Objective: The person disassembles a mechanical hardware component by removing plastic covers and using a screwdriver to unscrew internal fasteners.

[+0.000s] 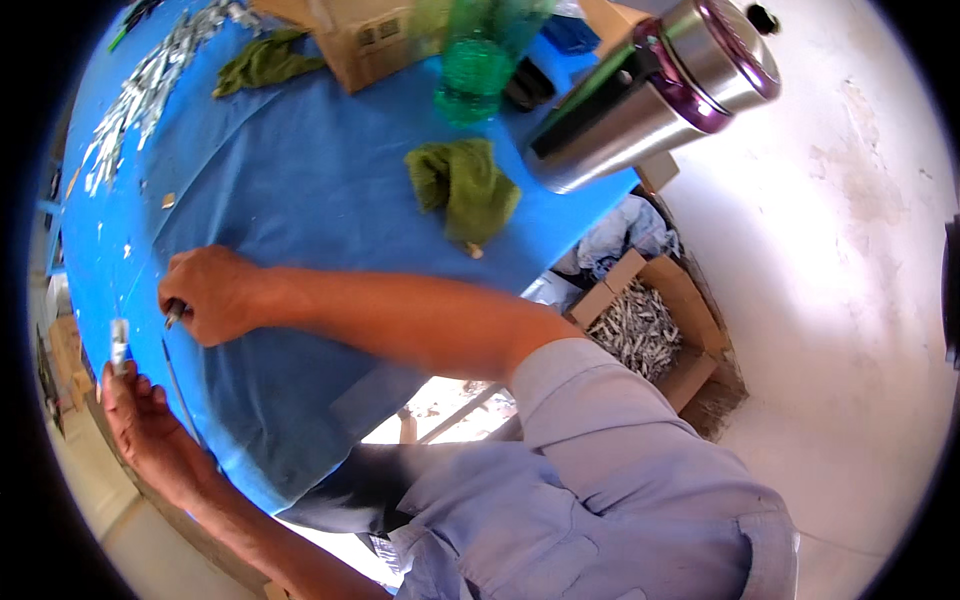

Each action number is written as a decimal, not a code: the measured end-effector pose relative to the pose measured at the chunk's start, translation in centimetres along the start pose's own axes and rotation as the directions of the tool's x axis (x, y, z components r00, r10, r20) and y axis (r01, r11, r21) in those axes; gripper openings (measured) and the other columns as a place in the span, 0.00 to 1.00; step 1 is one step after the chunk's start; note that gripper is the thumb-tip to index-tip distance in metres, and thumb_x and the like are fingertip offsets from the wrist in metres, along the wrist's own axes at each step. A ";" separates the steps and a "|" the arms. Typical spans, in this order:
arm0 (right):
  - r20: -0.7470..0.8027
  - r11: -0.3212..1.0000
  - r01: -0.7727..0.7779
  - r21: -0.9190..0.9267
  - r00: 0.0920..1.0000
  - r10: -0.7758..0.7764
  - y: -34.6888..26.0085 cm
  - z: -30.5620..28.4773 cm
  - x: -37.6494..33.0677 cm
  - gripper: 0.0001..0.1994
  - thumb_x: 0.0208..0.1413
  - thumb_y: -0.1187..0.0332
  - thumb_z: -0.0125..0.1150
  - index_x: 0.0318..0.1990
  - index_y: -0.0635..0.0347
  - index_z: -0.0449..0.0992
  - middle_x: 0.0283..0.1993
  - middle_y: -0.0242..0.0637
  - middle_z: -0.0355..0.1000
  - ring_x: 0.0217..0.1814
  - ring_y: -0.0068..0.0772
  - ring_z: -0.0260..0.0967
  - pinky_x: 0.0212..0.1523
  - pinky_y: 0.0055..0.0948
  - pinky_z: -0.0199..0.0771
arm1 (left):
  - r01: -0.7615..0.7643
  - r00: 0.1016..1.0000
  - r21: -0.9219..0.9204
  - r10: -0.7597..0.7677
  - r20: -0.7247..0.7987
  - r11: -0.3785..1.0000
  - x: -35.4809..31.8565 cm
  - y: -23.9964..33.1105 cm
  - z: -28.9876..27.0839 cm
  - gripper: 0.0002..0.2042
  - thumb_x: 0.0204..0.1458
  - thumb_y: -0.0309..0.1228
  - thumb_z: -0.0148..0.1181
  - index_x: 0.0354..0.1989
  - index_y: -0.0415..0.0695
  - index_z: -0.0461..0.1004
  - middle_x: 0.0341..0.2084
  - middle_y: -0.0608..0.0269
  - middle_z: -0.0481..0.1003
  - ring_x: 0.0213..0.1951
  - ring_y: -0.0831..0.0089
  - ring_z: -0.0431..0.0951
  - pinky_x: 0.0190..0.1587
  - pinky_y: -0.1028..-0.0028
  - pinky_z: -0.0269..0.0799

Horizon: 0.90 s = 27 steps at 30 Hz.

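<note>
My left hand (140, 420) reaches over the near edge of the blue-covered table (300, 180) and pinches a small silver metal piece (118, 345) upright between its fingertips. Just above it, my right hand (210, 295) rests fisted on the blue cover, gripping a small metal tool (175, 315) whose tip points toward the silver piece. A thin dark rod (178, 385) lies on the cover between the two hands. My right forearm stretches across the table from a light blue shirt sleeve.
A steel flask with a purple band (650, 90), a green bottle (475, 60), a cardboard box (370, 40) and two green cloths (465, 185) (265, 60) sit on the table. Several silver pieces (140, 90) are spread at its far left. A floor carton (645, 325) holds more.
</note>
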State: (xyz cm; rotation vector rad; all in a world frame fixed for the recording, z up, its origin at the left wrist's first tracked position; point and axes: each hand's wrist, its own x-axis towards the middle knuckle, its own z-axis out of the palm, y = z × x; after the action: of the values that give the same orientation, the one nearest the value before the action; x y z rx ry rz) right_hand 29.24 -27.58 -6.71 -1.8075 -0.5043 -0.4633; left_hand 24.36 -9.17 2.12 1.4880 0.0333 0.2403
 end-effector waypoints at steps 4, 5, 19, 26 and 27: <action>0.035 0.995 -0.088 -0.048 0.995 0.090 1.7 0.2 0.0 0.09 0.45 0.71 0.63 0.35 0.56 0.84 0.36 0.42 0.79 0.46 0.47 0.76 0.47 0.44 0.76 | 0.054 0.980 0.016 -0.056 0.189 0.998 -1.7 2.7 5.9 0.19 0.67 0.37 0.53 0.59 0.35 0.71 0.46 0.59 0.77 0.45 0.78 0.75 0.49 0.77 0.70; 0.051 0.987 -0.136 -0.084 0.989 0.141 6.2 1.3 0.4 0.09 0.46 0.71 0.62 0.35 0.56 0.84 0.37 0.43 0.80 0.46 0.47 0.76 0.48 0.45 0.76 | -0.070 0.913 0.134 0.009 0.407 0.989 -4.8 2.6 9.1 0.19 0.66 0.37 0.54 0.58 0.35 0.72 0.48 0.56 0.77 0.48 0.74 0.76 0.51 0.75 0.70; 0.020 0.996 -0.092 0.006 0.996 0.092 0.6 0.0 1.1 0.10 0.47 0.67 0.61 0.37 0.51 0.85 0.39 0.45 0.80 0.46 0.50 0.78 0.48 0.46 0.77 | -0.167 0.962 0.607 -0.006 0.271 0.777 -8.4 3.5 7.1 0.19 0.67 0.41 0.53 0.54 0.39 0.77 0.48 0.58 0.80 0.45 0.74 0.76 0.46 0.71 0.70; -0.113 0.973 -0.059 0.222 0.990 0.086 0.1 0.1 1.5 0.12 0.51 0.72 0.64 0.44 0.58 0.82 0.39 0.40 0.80 0.39 0.33 0.79 0.38 0.32 0.78 | -0.004 0.997 0.349 -0.021 0.068 0.937 -4.8 0.8 3.5 0.12 0.62 0.32 0.62 0.48 0.37 0.78 0.39 0.56 0.82 0.35 0.76 0.80 0.35 0.78 0.74; -0.071 0.952 -0.113 0.284 0.988 0.139 0.2 -0.5 1.2 0.12 0.52 0.73 0.65 0.46 0.59 0.81 0.41 0.38 0.80 0.39 0.28 0.78 0.36 0.29 0.77 | 0.007 0.999 0.343 -0.022 0.041 0.939 -4.7 0.4 4.1 0.13 0.63 0.34 0.62 0.48 0.37 0.78 0.38 0.56 0.82 0.36 0.76 0.79 0.34 0.77 0.74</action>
State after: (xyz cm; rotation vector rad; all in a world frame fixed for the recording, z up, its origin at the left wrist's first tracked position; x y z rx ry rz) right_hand 30.32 -28.03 -6.06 -1.5288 -0.3683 -0.3641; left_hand 20.41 -13.98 2.23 1.8396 0.0530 0.1957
